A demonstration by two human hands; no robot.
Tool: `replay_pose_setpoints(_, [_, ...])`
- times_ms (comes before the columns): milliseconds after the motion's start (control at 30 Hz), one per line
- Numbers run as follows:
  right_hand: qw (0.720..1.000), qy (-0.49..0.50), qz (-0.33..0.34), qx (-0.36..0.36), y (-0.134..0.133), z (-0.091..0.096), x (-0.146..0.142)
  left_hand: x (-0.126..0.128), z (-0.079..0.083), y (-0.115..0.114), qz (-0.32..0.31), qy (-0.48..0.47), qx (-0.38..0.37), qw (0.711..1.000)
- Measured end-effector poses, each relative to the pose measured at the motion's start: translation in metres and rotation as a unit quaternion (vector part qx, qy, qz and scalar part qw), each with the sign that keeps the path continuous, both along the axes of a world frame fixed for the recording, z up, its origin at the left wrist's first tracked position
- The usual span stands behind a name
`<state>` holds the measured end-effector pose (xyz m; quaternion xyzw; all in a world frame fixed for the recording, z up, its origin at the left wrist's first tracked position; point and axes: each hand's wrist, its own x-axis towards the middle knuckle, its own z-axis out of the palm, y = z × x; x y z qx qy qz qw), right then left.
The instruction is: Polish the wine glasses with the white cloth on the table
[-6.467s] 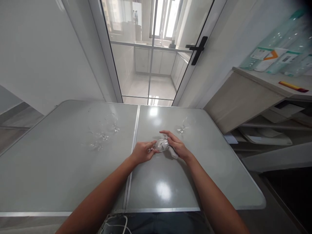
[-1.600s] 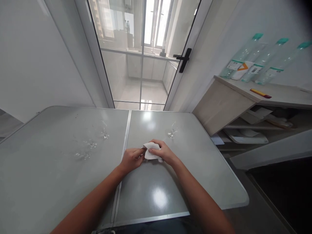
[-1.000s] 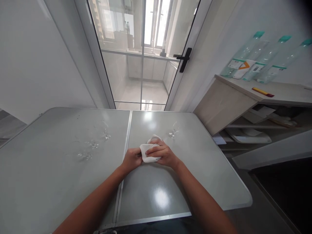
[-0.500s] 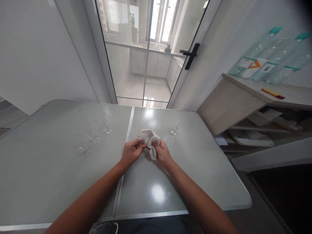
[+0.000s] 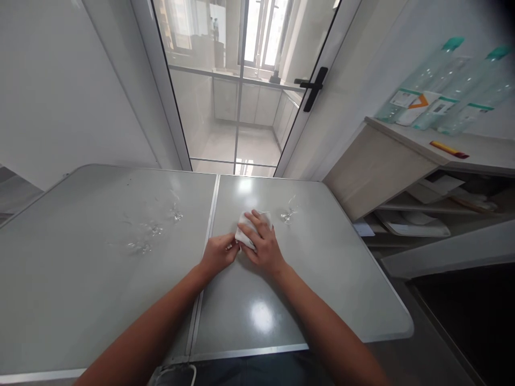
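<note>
Both hands meet over the middle of the grey table point(image 5: 100, 300). My right hand point(image 5: 263, 247) is curled over a white cloth point(image 5: 243, 235) and presses it round a small clear glass, which the cloth hides almost entirely. My left hand point(image 5: 219, 254) pinches the near end of that glass, its fingertips touching the cloth's left edge. Another clear stemmed glass point(image 5: 288, 214) stands just right of my right hand. On the left half of the table stand three more glasses: one point(image 5: 176, 213), a second point(image 5: 155, 229) and a third point(image 5: 139, 246).
A metal seam point(image 5: 207, 252) splits the table in two. Behind it is a glass door point(image 5: 241, 96) with a black handle point(image 5: 314, 88). To the right stands a wooden shelf unit point(image 5: 382, 166) with plastic bottles point(image 5: 422, 80) on top and papers below.
My right hand has turned palm-down over the cloth, now bunched flat under the fingers instead of hanging open. My left hand has kept its pinch. The view has shifted slightly.
</note>
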<state>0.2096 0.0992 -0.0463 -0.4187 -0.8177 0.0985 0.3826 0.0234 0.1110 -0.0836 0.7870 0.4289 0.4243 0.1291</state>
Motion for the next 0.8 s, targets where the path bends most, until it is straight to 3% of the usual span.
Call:
replay_pose_setpoints(100, [1.000, -0.011, 0.012, -0.023, 0.003, 0.005, 0.009, 0.000, -0.003, 0.000, -0.048, 0.072, 0.083, 0.993])
replay_pose_setpoints(233, [0.976, 0.091, -0.043, -0.193, 0.006, 0.006, 0.013, 0.001, -0.004, -0.001, -0.095, 0.123, 0.138, 0.978])
replay_pose_setpoints(300, [0.935, 0.189, -0.031, -0.297, 0.008, 0.004, 0.014, 0.001, -0.004, -0.001, -0.099, 0.113, 0.142, 0.978])
replay_pose_setpoints(400, [0.842, 0.349, 0.018, -0.412, 0.012, 0.000, 0.015, 0.000, -0.007, -0.001, -0.102, 0.075, 0.111, 0.986])
replay_pose_setpoints(467, [0.786, 0.421, 0.027, -0.452, 0.014, -0.002, 0.015, -0.001, -0.007, -0.001, -0.106, 0.054, 0.083, 0.989])
replay_pose_setpoints(567, [0.740, 0.466, 0.046, -0.483, 0.015, -0.003, 0.012, -0.001, -0.006, -0.002, -0.101, 0.015, 0.034, 0.994])
replay_pose_setpoints(633, [0.735, 0.487, 0.069, -0.467, 0.014, -0.003, 0.007, 0.000, -0.003, -0.002, -0.089, -0.019, -0.018, 0.996])
replay_pose_setpoints(700, [0.753, 0.503, 0.082, -0.417, 0.011, -0.004, -0.001, 0.002, 0.000, 0.000, -0.073, -0.059, -0.078, 0.992])
replay_pose_setpoints(800, [0.829, 0.449, 0.068, -0.325, 0.007, -0.010, -0.014, 0.005, 0.005, 0.003, -0.055, -0.107, -0.140, 0.983])
